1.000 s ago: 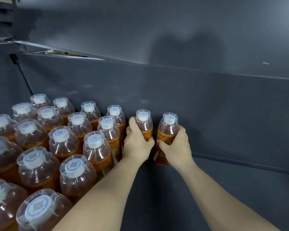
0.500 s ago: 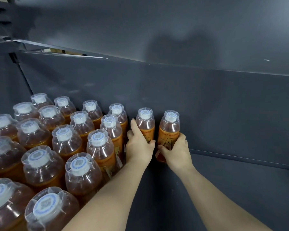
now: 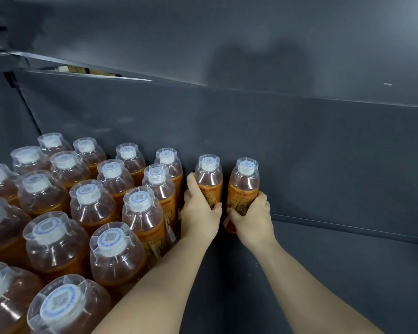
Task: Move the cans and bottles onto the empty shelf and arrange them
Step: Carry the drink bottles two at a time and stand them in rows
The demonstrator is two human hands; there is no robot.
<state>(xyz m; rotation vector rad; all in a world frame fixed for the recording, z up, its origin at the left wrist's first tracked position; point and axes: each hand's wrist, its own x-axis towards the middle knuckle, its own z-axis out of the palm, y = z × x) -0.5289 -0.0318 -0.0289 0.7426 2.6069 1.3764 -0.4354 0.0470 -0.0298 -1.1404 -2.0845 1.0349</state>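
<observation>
Two orange-labelled drink bottles with white caps stand upright against the back wall of a dark grey shelf (image 3: 323, 266). My left hand (image 3: 199, 214) grips the left bottle (image 3: 209, 179) round its body. My right hand (image 3: 252, 219) grips the right bottle (image 3: 244, 184) low on its label. Both bottles sit just right of a packed block of several identical bottles (image 3: 87, 203) that fills the shelf's left side in rows.
The shelf's back wall (image 3: 299, 145) rises right behind the two held bottles. The underside of the shelf above (image 3: 227, 32) hangs overhead. Bare shelf floor stretches to the right of my right hand and toward me.
Both hands have stayed on their bottles and slid slightly lower on them. The two bottles have shifted a little toward the back wall, closer in line with the rear row.
</observation>
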